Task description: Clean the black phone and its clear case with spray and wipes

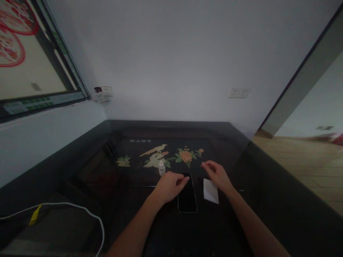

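A dark smartphone (187,198) lies flat on the glossy black table, its long side pointing away from me. My left hand (169,186) is curled over the phone's upper left part, with the thumb reaching across the screen. Whatever those fingers may hold is hidden. Just beyond this hand stands a small clear bottle (162,168) with a whitish cap. To the right, my right hand (218,175) is raised above the tabletop in a pinch, and anything at its fingertips is too small to name. Partly beneath that hand is a folded white cloth or paper (210,191).
The black table (128,217) has a bird-and-flower picture on its surface and meets a pale wall. A white cable (72,203) with a yellow tag (35,215) curves across the left. Wall sockets (239,93) are behind, a window at upper left.
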The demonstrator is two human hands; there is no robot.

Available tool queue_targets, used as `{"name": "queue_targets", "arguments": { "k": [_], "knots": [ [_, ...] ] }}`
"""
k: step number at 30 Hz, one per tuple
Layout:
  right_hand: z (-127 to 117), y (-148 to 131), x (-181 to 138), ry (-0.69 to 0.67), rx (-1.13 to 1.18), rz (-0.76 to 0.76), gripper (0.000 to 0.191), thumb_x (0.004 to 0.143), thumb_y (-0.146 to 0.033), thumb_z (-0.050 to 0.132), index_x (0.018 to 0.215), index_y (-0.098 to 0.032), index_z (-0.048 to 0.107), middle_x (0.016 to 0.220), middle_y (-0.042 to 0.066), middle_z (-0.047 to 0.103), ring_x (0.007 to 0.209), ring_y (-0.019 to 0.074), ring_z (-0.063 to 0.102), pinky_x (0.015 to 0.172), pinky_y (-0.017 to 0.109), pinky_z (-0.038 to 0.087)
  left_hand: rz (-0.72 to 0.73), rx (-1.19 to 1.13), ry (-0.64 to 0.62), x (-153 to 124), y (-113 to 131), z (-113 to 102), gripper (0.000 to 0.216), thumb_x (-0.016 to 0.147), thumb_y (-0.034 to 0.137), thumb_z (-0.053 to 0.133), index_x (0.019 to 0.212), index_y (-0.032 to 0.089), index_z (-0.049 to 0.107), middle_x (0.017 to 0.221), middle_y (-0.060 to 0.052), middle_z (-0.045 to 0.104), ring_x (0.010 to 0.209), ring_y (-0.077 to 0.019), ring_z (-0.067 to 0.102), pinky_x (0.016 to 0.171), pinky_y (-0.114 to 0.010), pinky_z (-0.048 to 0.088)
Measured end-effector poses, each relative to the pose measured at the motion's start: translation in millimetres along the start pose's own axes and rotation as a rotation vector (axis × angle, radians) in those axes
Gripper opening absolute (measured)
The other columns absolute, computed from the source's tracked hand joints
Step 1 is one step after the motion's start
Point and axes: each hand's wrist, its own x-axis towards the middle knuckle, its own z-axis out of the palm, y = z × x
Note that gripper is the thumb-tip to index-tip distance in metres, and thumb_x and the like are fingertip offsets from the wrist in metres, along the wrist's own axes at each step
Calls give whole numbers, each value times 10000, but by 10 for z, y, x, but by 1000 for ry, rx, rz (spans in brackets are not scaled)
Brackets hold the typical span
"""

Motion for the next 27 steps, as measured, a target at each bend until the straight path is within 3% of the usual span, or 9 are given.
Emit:
{"name": "queue_targets", "arguments": {
  "k": [4,11,15,18,21,27],
  "knots": [
    [11,-8,-5,-20,-14,7,428,909,-596,559,876,-190,689,692,24,654,598,175,585,527,261,407,-36,19,5,5,-6,0,563,1015,570,356,699,195,632,621,-12,607,577,-137,521,591,-253,338],
    [28,68,22,-27,-29,-50,411,921,-566,547,859,-183,686,749,29,679,700,188,629,646,277,459,-177,116,132,11,24,75,532,1018,564,342,714,206,593,663,-19,629,615,-150,572,585,-264,309],
    [-7,108,21,-5,-154,-48,447,938,-578,516,801,-187,686,680,15,656,631,177,599,596,271,425,-278,175,191,-2,108,132,387,986,564,426,918,226,601,769,-24,685,697,-176,641,617,-262,349],
    [-41,117,4,33,-189,18,514,960,-614,455,742,-197,662,559,-8,585,513,162,548,514,265,387,-365,245,222,-11,147,185,414,948,608,469,1087,228,558,906,-64,719,807,-236,690,684,-296,416],
    [-24,91,-18,-20,-119,90,535,964,-646,428,751,-203,639,469,-42,496,413,144,503,444,251,365,-418,285,207,-9,168,243,519,916,653,482,1184,210,511,1009,-111,718,873,-284,706,730,-339,461],
    [120,3,-21,-145,139,67,522,945,-667,460,806,-189,617,542,-46,530,437,123,544,453,230,443,-423,314,216,26,232,314,581,887,706,461,1150,194,538,1110,-145,666,953,-307,683,762,-365,496]
  ]
}}
